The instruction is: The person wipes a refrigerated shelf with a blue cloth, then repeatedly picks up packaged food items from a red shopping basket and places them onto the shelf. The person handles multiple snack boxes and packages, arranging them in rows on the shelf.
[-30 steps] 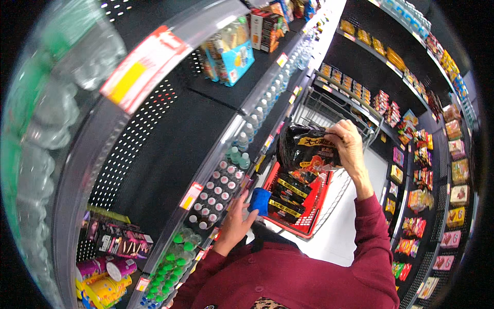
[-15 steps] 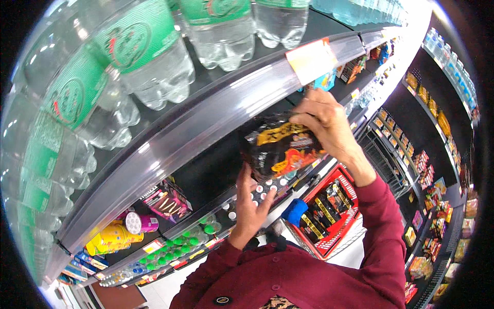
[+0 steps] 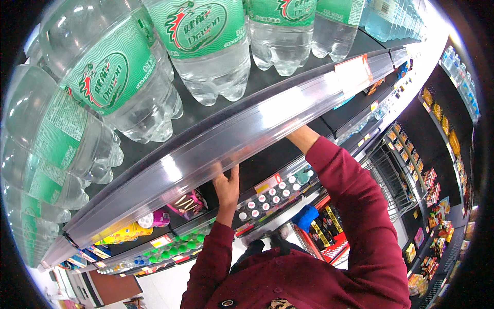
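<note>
Both my arms, in maroon sleeves, reach in beneath the clear front strip (image 3: 267, 121) of an upper shelf. My left hand (image 3: 226, 189) is open, thumb and fingers apart and pointing up; the fingertips pass behind the strip. Of my right hand (image 3: 302, 137) only the wrist end shows, and its fingers are hidden behind the strip. The black packet with yellow and orange print is out of sight, so whether the right hand has it cannot be seen. Left of my left hand lies a black-and-pink pack (image 3: 188, 204) on the dark lower shelf (image 3: 257, 170).
Large clear bottles with green labels (image 3: 200, 46) line the shelf above. White-capped bottles (image 3: 265, 198) and green-capped ones (image 3: 175, 250) stand lower down. A red basket (image 3: 302, 238) holds black-and-yellow packets (image 3: 329, 219) and a blue bundle (image 3: 307, 217). Stocked shelves and a wire cart (image 3: 386, 175) stand right.
Both hands have gone forward under the upper shelf. The black packet, earlier in the right hand with the left hand beside it, has passed out of sight. The view has shifted.
</note>
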`<state>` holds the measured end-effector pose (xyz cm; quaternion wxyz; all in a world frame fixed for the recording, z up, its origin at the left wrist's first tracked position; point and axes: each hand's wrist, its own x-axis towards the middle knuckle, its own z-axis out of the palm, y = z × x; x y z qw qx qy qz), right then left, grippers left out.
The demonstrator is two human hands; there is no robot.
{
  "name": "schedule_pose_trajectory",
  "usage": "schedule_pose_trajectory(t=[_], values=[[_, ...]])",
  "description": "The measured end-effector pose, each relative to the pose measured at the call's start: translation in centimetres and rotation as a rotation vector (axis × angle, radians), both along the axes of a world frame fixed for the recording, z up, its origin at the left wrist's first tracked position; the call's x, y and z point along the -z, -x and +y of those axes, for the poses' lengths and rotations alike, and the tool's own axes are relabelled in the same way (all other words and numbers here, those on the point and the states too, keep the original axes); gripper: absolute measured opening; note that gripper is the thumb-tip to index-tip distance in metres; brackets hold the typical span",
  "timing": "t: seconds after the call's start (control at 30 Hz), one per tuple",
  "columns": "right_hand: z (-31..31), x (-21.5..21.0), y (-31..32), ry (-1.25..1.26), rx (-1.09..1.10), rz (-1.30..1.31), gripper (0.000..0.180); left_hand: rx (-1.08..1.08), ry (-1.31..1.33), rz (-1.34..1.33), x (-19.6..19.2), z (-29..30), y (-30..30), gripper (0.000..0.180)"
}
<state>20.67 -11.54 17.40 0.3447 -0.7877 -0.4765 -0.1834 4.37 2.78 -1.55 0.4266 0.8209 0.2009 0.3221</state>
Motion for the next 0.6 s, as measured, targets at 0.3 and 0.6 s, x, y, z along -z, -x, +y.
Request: schedule_pose_trajectory(t=[0.3, 0.6], values=[[1.4, 1.4, -0.6, 0.016, 0.014, 0.088, 0.032, 0.009, 0.062, 0.056, -1.0, 1.3, -0.4, 0.075], [0.9, 0.9, 0.3, 0.025, 0.071, 0.24, 0.042, 0.008, 0.198, 0.233, -3.0, 0.8, -0.9, 0.085]])
